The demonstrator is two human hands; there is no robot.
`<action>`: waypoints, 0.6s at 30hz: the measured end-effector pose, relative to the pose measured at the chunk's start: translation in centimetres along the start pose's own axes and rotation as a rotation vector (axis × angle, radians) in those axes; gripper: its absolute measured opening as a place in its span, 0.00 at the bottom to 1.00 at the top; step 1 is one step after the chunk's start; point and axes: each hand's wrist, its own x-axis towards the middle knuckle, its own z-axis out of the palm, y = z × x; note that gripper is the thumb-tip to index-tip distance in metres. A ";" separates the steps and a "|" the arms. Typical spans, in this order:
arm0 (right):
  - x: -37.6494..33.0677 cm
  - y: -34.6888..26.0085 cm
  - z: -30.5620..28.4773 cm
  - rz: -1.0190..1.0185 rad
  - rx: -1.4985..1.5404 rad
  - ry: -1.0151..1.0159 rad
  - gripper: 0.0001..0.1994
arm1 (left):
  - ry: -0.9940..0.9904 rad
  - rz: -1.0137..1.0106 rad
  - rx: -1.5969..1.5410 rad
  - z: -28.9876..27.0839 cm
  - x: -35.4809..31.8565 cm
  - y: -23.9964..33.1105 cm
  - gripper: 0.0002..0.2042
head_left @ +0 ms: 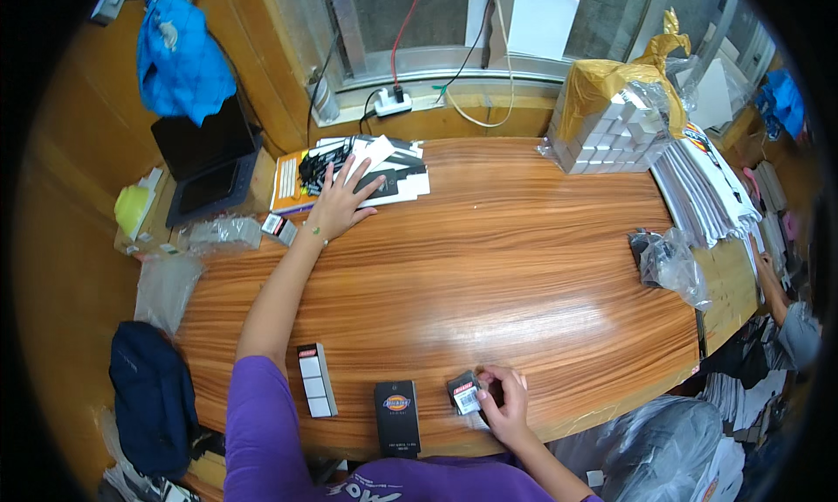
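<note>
My left hand (339, 203) reaches far across the table, its fingers spread flat over a heap of white and black cards (408, 186). Black strings (319, 165) lie bunched beside those fingertips. Close to the near edge, my right hand (508, 412) pinches a small dark stack of tags (464, 395) with a white barcode sticker on top. Left of it lies a black hang tag (397, 419) with a colourful oval emblem. Further left is a narrow stack of white labels (316, 381) with a black and red top. A small barcoded box (278, 229) sits by my left forearm.
A block of small white boxes (607, 135) in plastic stands at the back right, near folded white garments (703, 188). A crumpled plastic bag (676, 266) lies at the right edge. A laptop (209, 166) stands back left. Another person's hand (768, 271) shows far right.
</note>
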 end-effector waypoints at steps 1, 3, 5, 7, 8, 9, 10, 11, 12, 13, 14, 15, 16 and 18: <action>-0.1 0.0 -0.2 -0.006 -0.006 -0.005 0.17 | -0.004 -0.009 0.019 0.0 0.7 0.1 0.31; -0.3 0.1 -0.1 -0.007 0.012 0.005 0.18 | 0.019 0.005 0.025 0.9 1.7 -0.9 0.32; -0.2 0.0 -0.3 -0.004 0.018 0.017 0.19 | 0.046 0.039 0.004 0.9 3.1 -1.4 0.32; -0.2 0.2 -0.4 0.005 0.009 0.002 0.18 | 0.061 0.027 -0.019 1.0 4.6 -2.3 0.30; -0.3 0.3 -0.4 0.008 0.005 -0.008 0.18 | 0.065 0.008 -0.092 1.0 5.3 -2.9 0.30; -0.3 0.3 -0.4 0.008 0.011 -0.017 0.18 | 0.034 0.040 -0.027 1.0 5.7 -3.6 0.29; -0.4 0.3 -0.4 0.019 0.033 -0.012 0.18 | -0.062 0.013 -0.048 0.9 6.3 -3.7 0.34; -0.3 0.2 -0.4 0.030 0.051 -0.004 0.17 | -0.130 0.017 -0.044 -0.3 7.0 -2.7 0.36; -0.3 0.2 -0.5 0.041 0.069 0.006 0.17 | -0.198 0.023 -0.039 -1.4 7.6 -1.7 0.39; -0.3 0.2 -0.7 0.037 0.053 0.010 0.17 | -0.219 0.028 -0.022 -1.9 7.8 -1.1 0.40; -0.3 0.3 -0.8 0.029 0.060 0.008 0.17 | -0.240 0.035 -0.005 -2.1 8.1 -0.7 0.42; -0.4 0.5 -0.7 0.027 0.068 0.010 0.17 | -0.262 0.050 0.010 -2.1 8.3 -0.3 0.43; -0.5 0.6 -0.7 0.027 0.075 0.015 0.17 | -0.243 0.031 -0.031 -1.9 8.3 -0.5 0.39; -0.5 0.6 -0.6 0.007 0.052 -0.012 0.17 | -0.205 -0.009 -0.181 -0.2 8.1 -2.4 0.33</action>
